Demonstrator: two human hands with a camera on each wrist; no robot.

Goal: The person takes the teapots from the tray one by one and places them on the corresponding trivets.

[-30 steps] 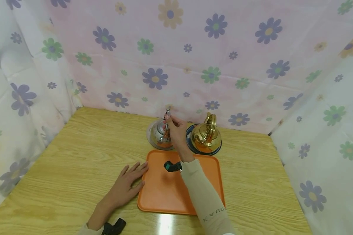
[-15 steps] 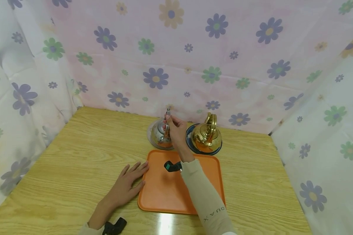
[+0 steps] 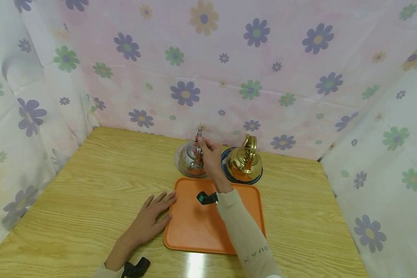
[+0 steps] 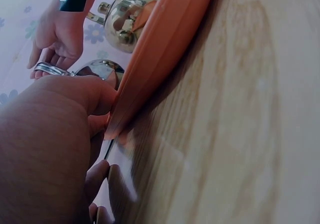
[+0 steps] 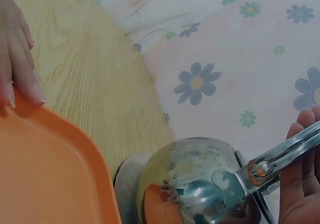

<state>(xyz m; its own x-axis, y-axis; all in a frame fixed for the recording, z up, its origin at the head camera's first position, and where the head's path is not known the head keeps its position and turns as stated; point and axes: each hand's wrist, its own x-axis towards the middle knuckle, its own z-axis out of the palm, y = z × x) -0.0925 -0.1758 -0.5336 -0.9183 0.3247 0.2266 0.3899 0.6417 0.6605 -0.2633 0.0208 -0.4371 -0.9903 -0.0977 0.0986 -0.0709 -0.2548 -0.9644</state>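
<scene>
My right hand holds the upright handle of a shiny silver teapot, thumb on the near side and fingers behind. The teapot stands on a pale round plate at the back of the table. In front of it lies an orange tray. At the tray's left edge rests my left hand, fingertips touching the rim and fingers extended. The left wrist view shows the thumb against the tray's side. The teapot's right side is partly hidden by my right hand.
A gold teapot stands on a dark blue plate, just right of the silver one. Behind both rises a flowered cloth, with more at either side. Wooden tabletop extends left and right of the tray.
The right forearm has shifted very slightly to the right, and the head view has moved a little. Both hands keep their places on the handle and the tray.
</scene>
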